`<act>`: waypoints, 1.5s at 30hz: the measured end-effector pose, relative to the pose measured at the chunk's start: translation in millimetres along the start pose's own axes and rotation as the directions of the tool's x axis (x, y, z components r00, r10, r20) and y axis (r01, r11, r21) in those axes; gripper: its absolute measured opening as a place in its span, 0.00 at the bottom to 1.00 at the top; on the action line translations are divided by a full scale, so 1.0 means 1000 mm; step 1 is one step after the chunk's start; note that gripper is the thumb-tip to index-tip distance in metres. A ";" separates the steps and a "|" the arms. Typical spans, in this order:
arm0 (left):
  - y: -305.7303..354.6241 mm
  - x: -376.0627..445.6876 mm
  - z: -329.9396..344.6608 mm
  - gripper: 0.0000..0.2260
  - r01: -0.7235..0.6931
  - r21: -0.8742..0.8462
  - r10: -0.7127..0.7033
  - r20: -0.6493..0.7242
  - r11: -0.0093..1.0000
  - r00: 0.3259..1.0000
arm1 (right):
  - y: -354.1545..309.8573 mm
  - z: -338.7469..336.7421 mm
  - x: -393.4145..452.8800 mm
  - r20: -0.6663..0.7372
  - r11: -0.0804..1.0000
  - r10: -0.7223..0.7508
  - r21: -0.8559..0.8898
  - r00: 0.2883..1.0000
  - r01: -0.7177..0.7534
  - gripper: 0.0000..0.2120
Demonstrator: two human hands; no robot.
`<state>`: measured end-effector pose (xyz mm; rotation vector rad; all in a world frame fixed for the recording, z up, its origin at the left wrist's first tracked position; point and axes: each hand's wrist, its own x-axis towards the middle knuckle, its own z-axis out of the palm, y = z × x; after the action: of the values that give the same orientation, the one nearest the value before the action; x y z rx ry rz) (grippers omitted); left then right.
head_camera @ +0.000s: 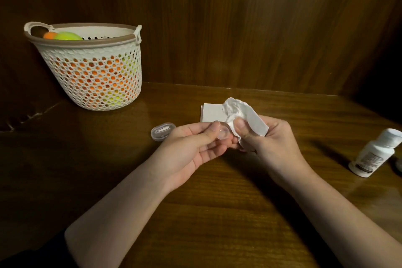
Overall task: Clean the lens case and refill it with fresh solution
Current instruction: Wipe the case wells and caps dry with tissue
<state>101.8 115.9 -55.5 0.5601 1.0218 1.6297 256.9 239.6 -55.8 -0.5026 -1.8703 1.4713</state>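
My left hand (195,148) pinches the clear lens case (224,132) between thumb and fingers (214,127), above the middle of the surface (217,213). My right hand (274,139) grips a crumpled tissue (239,113) against it. The case's far side is hidden by tissue. The solution bottle (374,154) stands at the right edge.

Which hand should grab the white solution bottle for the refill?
Right. The white plastic solution bottle stands on its side, and the left hand pinches the small clear lens case; the right hand must drop the crumpled white tissue first.

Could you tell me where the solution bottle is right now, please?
In the head view, the bottle stands at the table's far right edge, beyond the right hand holding the tissue.
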 end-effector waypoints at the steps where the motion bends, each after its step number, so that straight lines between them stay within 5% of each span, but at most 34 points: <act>1: 0.000 0.000 0.000 0.15 0.002 0.005 -0.002 0.003 1.000 1.000 | -0.001 0.001 0.000 0.001 0.998 0.035 0.053 0.999 -0.034 0.11; 5: 0.001 0.000 0.001 0.17 0.015 0.007 -0.015 -0.003 1.000 1.000 | -0.006 0.002 -0.001 0.046 0.966 0.126 0.220 0.991 -0.133 0.08; 18: -0.004 -0.002 -0.001 0.10 0.006 0.207 -0.018 0.052 0.978 0.998 | -0.006 -0.005 0.001 0.023 0.955 0.250 0.160 0.968 -0.251 0.09; 26: -0.003 0.001 0.000 0.13 0.031 0.093 -0.030 -0.012 0.995 0.999 | -0.002 -0.004 0.001 -0.041 0.982 0.120 0.152 0.992 -0.113 0.08; 30: -0.001 0.002 -0.004 0.11 0.061 -0.015 -0.061 -0.008 0.998 0.998 | -0.002 -0.005 0.001 0.036 0.968 0.136 0.207 0.990 -0.141 0.07; 34: 0.000 0.001 -0.006 0.09 0.019 0.166 -0.015 -0.022 0.986 1.000 | -0.005 -0.011 0.004 -0.024 0.968 0.162 0.200 0.987 -0.154 0.09; 37: -0.004 0.001 -0.005 0.06 -0.066 0.627 0.105 -0.025 0.776 0.994 | -0.004 -0.025 0.010 -0.237 0.976 0.189 0.148 0.953 -0.157 0.09; 39: -0.010 0.002 -0.004 0.05 -0.103 0.766 0.141 0.016 0.635 0.990 | 0.000 -0.034 0.015 -0.315 0.973 0.211 -0.024 0.925 -0.230 0.11; 45: -0.019 0.001 -0.002 0.05 -0.093 0.872 0.112 0.043 0.481 0.993 | 0.014 -0.037 0.016 -0.119 0.903 0.318 -0.265 0.940 -0.339 0.08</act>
<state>109.6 117.2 -72.4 1.3120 1.8788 1.0796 271.0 279.1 -60.3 -1.0408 -2.0187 1.3719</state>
